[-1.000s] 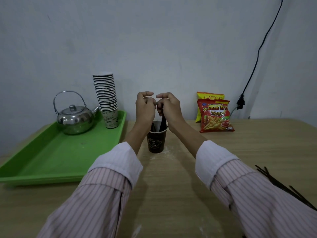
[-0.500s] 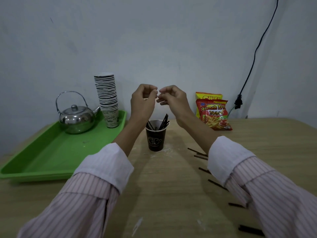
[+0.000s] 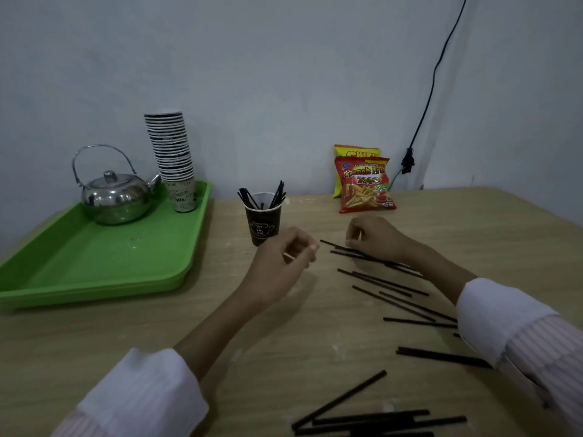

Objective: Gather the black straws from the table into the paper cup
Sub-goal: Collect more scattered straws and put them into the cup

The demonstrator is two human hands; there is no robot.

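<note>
A dark paper cup (image 3: 263,227) stands upright at the middle of the wooden table, with several black straws (image 3: 277,195) leaning in it. More black straws (image 3: 388,283) lie scattered to its right, and another bunch (image 3: 362,421) lies near the front edge. My left hand (image 3: 293,257) hovers just right of the cup, fingers loosely curled and nothing in them. My right hand (image 3: 375,236) rests curled on the far ends of two or three straws; whether it grips one is hidden.
A green tray (image 3: 94,263) on the left holds a steel kettle (image 3: 115,197) and a tall stack of paper cups (image 3: 172,152). Two snack bags (image 3: 366,184) lean on the back wall. A black cable (image 3: 426,105) hangs down the wall at the right.
Both hands came down from above the cup to the table on its right. The straws they held over the cup now stand in it. My view has tilted down.
</note>
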